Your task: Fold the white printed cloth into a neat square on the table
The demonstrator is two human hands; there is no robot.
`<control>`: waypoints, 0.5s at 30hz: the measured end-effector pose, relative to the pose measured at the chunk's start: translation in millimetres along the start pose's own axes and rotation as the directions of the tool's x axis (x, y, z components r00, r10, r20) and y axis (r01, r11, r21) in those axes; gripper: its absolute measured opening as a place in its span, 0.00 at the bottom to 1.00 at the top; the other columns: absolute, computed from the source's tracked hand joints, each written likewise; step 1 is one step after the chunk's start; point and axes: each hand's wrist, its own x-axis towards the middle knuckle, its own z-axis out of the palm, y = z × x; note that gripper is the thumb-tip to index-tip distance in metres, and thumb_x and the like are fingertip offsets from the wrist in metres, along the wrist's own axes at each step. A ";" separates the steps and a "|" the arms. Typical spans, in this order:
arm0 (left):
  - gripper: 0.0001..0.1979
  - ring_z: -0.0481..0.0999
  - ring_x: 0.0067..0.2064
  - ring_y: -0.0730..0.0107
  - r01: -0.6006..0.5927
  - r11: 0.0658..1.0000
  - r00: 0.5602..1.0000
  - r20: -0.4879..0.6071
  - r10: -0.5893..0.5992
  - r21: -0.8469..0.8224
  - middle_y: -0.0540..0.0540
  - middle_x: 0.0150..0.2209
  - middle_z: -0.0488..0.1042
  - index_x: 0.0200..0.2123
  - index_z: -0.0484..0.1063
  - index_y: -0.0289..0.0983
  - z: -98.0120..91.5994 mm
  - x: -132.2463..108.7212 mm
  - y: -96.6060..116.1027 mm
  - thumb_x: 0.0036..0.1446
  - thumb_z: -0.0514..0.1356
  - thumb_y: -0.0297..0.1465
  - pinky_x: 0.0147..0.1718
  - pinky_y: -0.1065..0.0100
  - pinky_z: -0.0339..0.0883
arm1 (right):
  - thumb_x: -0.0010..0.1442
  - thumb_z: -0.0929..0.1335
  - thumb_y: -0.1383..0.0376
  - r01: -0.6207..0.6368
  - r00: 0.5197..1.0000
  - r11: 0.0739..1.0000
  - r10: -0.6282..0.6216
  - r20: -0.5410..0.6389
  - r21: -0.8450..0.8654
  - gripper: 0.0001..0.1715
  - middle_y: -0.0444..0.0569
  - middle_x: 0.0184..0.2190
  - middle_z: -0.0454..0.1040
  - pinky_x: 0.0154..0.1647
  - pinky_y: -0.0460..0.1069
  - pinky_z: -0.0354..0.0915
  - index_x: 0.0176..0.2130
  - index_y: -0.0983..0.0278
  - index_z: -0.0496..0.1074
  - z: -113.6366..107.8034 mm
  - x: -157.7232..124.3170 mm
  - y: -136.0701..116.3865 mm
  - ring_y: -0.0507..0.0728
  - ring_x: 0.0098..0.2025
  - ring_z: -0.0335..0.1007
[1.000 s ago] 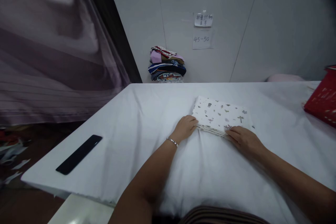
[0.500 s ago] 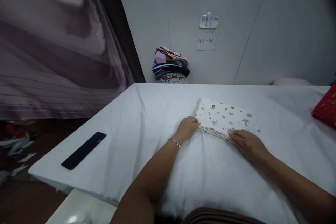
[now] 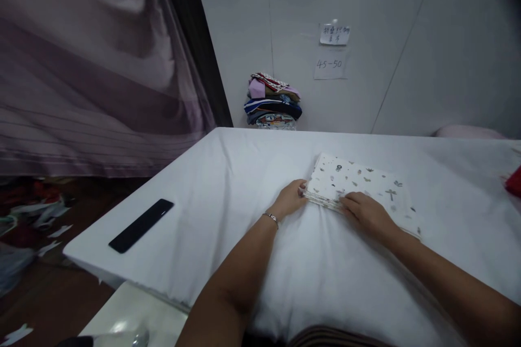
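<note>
A folded white cloth (image 3: 362, 181) with small printed plants and shapes lies flat in several layers on the white-covered table. My left hand (image 3: 292, 196), with a bracelet at the wrist, closes its fingers on the cloth's near left corner. Along the near edge, my right hand (image 3: 364, 214) grips the layers, its fingertips on top of the print. The right thumb is hidden, and the right forearm passes over the cloth's near right side.
A dark phone-like slab (image 3: 141, 225) lies on the table (image 3: 195, 200) at left. Stacked folded fabrics (image 3: 273, 102) stand beyond the far edge, by the wall with paper notes (image 3: 331, 65). A red item (image 3: 513, 182) sits at far right; a purple curtain (image 3: 81, 65) hangs left.
My right hand has slid left along the near edge of the cloth, closer to my left hand. The view has shifted slightly left, so the red item shows less.
</note>
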 end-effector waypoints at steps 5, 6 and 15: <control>0.25 0.71 0.35 0.73 0.046 0.999 0.999 -0.007 -0.046 0.019 0.50 0.40 0.72 0.51 0.61 0.40 1.5 0.9 -3.6 0.47 0.59 0.29 0.36 0.71 0.65 | 0.63 0.58 0.62 -0.009 0.996 1.000 0.010 0.093 -0.006 0.17 0.54 0.37 0.71 0.37 0.50 0.58 0.40 0.65 0.72 6.4 39.7 -22.1 0.58 0.39 0.64; 0.23 0.71 0.35 0.73 0.048 0.999 0.999 -0.010 -0.048 0.018 0.50 0.40 0.72 0.49 0.62 0.40 1.6 0.8 -3.7 0.47 0.59 0.29 0.36 0.71 0.65 | 0.63 0.58 0.62 -0.020 0.994 1.000 0.020 0.107 -0.004 0.16 0.53 0.36 0.71 0.36 0.50 0.58 0.39 0.65 0.72 6.7 45.9 -26.5 0.58 0.39 0.64; 0.08 0.69 0.32 0.72 0.089 0.991 0.996 -0.023 -0.087 0.102 0.53 0.30 0.71 0.34 0.67 0.39 0.7 0.6 -0.7 0.47 0.58 0.30 0.31 0.72 0.62 | 0.64 0.58 0.61 -0.149 0.982 0.987 0.140 0.129 0.067 0.16 0.49 0.36 0.70 0.35 0.47 0.57 0.37 0.62 0.72 15.9 69.6 -40.0 0.55 0.41 0.65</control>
